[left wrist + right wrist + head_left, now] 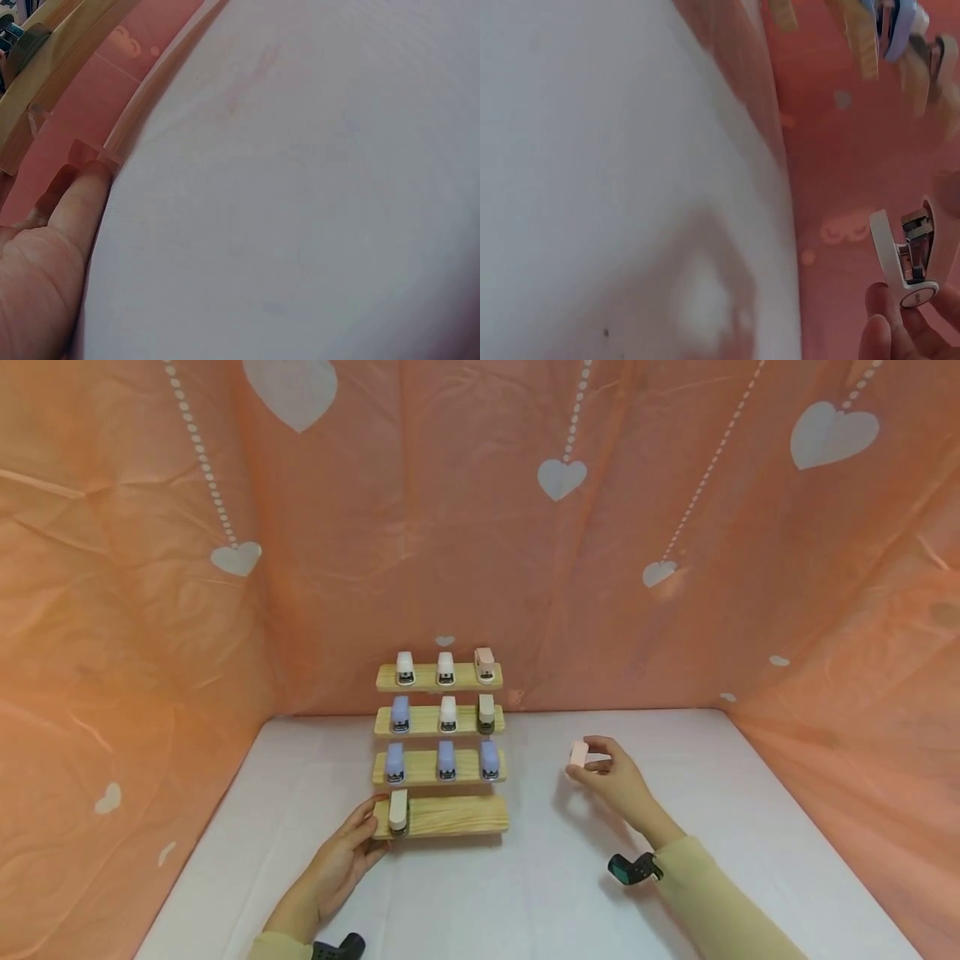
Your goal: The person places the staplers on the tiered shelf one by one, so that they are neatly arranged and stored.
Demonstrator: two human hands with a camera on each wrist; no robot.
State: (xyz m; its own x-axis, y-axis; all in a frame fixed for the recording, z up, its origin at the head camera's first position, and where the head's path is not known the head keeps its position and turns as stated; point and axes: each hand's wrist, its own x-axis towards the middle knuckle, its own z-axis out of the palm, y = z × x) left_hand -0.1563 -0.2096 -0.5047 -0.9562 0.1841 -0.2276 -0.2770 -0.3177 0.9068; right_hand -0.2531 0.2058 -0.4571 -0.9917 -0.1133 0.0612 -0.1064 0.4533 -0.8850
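Note:
My right hand (618, 781) pinches a small pale pink stapler (578, 753) above the table, to the right of a tiered wooden rack. In the right wrist view the stapler (889, 251) shows its white base and metal inner parts, with fingertips at its hinge end. My left hand (341, 864) grips the left end of the rack's lowest shelf (457, 817). A beige stapler (398, 811) stands at that end of the shelf. In the left wrist view a digit of the left hand (45, 262) reaches a clear support under the wood.
Three upper shelves carry several staplers: white ones (446, 668) and a pink one (484, 666) on top, purple (401, 714), white and grey-green (486, 713) below, then purple ones (447, 761). Orange cloth with hearts (450, 527) surrounds the white table (570, 902).

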